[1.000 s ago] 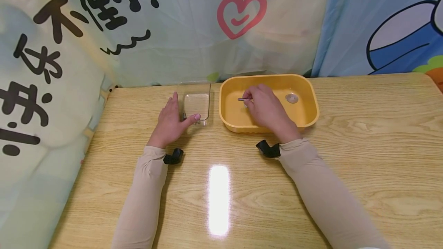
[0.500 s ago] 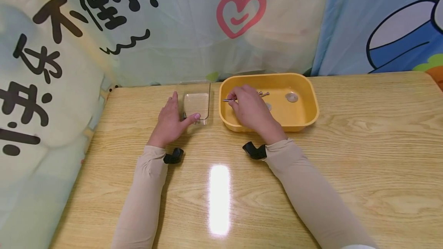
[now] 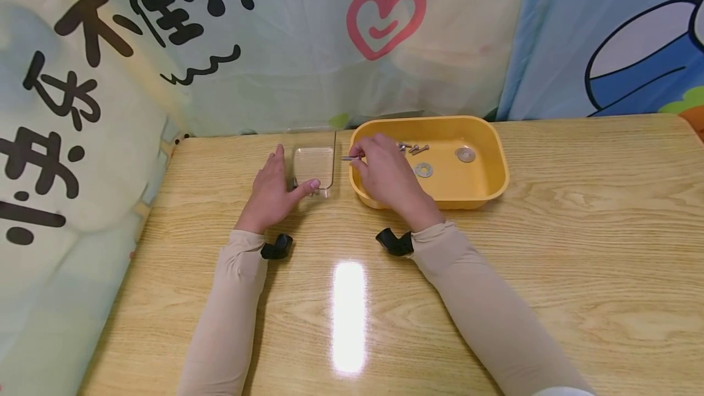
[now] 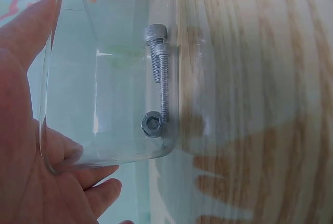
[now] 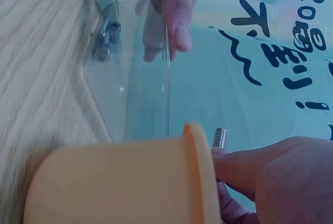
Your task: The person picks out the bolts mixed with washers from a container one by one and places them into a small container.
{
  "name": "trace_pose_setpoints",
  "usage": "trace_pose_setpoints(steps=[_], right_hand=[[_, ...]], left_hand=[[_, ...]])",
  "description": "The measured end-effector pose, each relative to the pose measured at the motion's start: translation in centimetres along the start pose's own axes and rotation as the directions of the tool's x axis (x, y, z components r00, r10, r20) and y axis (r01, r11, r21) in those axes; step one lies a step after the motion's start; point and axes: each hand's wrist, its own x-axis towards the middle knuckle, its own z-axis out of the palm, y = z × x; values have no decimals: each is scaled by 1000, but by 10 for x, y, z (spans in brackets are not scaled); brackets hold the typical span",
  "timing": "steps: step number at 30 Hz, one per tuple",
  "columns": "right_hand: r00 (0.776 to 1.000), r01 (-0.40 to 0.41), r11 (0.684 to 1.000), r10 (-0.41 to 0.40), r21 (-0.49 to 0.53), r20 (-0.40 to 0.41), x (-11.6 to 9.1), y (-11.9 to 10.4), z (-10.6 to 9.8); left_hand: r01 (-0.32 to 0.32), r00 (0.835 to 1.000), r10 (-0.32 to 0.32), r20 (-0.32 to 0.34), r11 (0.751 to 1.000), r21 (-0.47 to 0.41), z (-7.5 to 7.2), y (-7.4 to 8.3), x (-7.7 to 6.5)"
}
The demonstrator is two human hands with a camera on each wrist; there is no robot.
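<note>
Your right hand [image 3: 387, 170] pinching a screw [image 3: 347, 158] over the left rim of the tray [image 3: 473, 187], threaded end toward the box [image 3: 313, 162], your left hand [image 3: 271, 191] spread against the box, hands apart.

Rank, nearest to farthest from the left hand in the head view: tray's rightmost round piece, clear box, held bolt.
1. Clear box, at the left hand.
2. Held bolt, in the right hand.
3. Round piece, in the yellow tray's right half.

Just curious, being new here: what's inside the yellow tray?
The yellow tray holds a few small metal screws, a flat ring and another round piece. The right hand, pinching a bolt, hides part of the tray; anything beneath it can't be seen.
</note>
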Motion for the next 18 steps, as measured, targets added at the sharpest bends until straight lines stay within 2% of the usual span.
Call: trace_pose_setpoints(steps=[11,18], right_hand=[[1000,7,1000,-8,20,23,8,-15,15],[999,44,999,-44,6,29,12,-21,23]], left_hand=[[-3,1000,3,-8,1000,-3,0,0,1],[3,1000,-3,-7,1000,3,0,0,1]])
